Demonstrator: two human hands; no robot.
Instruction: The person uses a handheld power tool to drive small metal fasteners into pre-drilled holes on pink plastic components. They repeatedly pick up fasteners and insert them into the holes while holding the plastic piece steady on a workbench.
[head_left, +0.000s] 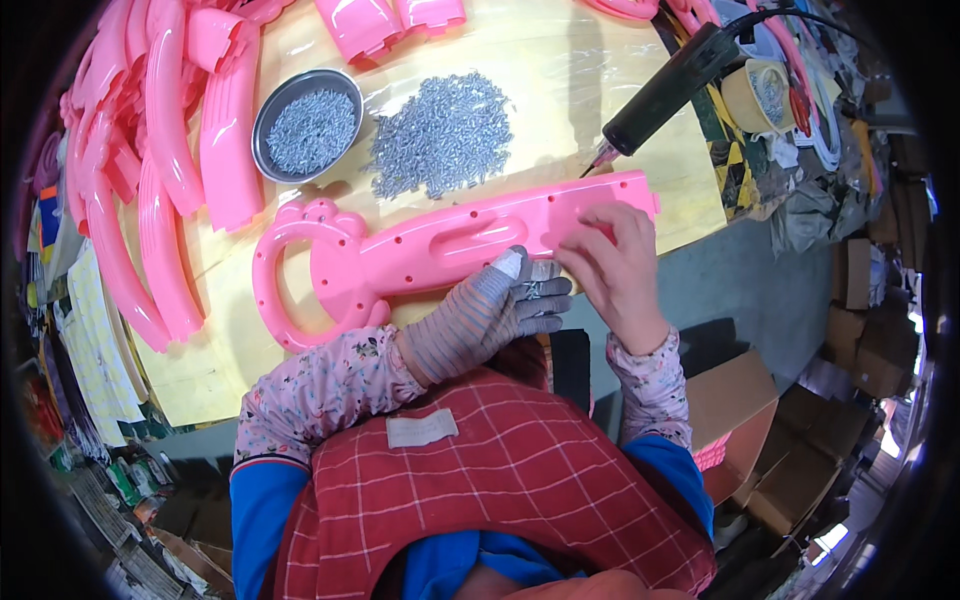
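Observation:
A long pink plastic part (400,262) with a ring-shaped end and several small holes lies across the table in front of me. My left hand (480,310), in a grey striped glove, is curled at its near edge with a few silvery screws (535,289) in the fingers. My bare right hand (622,262) is over the part's right end, fingertips pinched together close to its surface. What they pinch is too small to make out. Just beyond that end, a black electric screwdriver (665,92) hangs tilted, its bit pointing down toward the part.
A metal bowl (262,150) of screws and a loose heap of screws (445,135) are on the yellow tabletop (590,120). Curved pink parts (175,130) pile up at the left. A tub (755,95) stands at the far right; an open cardboard box (735,400) is below, right.

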